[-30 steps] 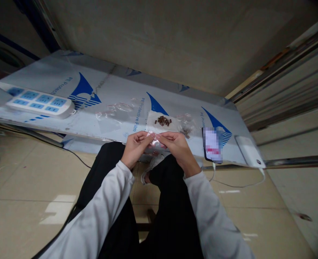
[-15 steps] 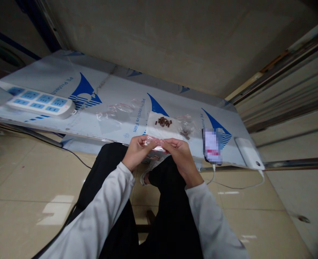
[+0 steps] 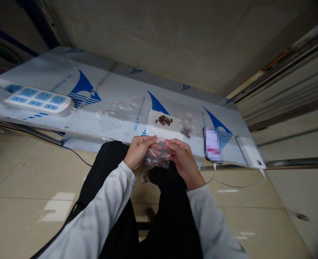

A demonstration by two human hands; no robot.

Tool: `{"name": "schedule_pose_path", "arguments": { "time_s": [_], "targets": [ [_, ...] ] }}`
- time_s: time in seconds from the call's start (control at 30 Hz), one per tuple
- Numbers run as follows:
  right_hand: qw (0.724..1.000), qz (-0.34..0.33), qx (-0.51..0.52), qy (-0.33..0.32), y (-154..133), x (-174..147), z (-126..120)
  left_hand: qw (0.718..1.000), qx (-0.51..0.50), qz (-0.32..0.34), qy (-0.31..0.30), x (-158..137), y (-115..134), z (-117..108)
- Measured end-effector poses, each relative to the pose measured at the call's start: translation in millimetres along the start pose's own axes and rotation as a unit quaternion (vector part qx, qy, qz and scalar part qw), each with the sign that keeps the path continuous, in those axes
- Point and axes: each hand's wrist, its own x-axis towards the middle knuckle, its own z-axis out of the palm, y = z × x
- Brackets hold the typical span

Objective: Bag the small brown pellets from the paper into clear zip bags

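Between my hands, over my lap at the table's front edge, hangs a small clear plastic zip bag with several brown cylindrical pieces at its bottom. My left hand pinches its upper left edge. The upper right edge is pinched by my right hand. Just beyond the bag, a pile of small brown pieces lies on a white sheet. To the right of it, another clear bag with brown pieces in it rests on the table.
Empty-looking clear bags lie left on the film-covered table. A power strip sits at the far left. To the right are a phone with a cable and a white device, also cabled. A wall stands behind.
The bag held between my hands has swung into fuller view, its body now hanging flat below my fingers. My hands have moved slightly apart. The things on the table lie as before.
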Motion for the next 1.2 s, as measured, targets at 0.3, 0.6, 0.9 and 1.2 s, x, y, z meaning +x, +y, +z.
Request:
{"name": "schedule_pose_path", "arguments": {
  "time_s": [0.3,0.6,0.9,1.2],
  "targets": [
    [1.000,-0.003,-0.001,-0.003,-1.9,0.5,1.6,1.000,-0.006,-0.021,0.009,-1.4,3.7,-0.2],
    [0.985,-0.117,-0.124,0.021,-9.3,-4.4,-6.4,0.997,0.057,0.042,-0.023,-3.9,0.3,3.6],
    [0.790,-0.240,-0.498,0.266,-68.2,94.0,-92.5,0.991,0.102,0.067,0.049,6.3,-3.2,-2.5],
    [0.690,-0.347,-0.593,0.228,-47.7,110.7,-56.3,0.979,0.097,0.129,0.123,11.1,-3.0,-13.4]
  ]
}}
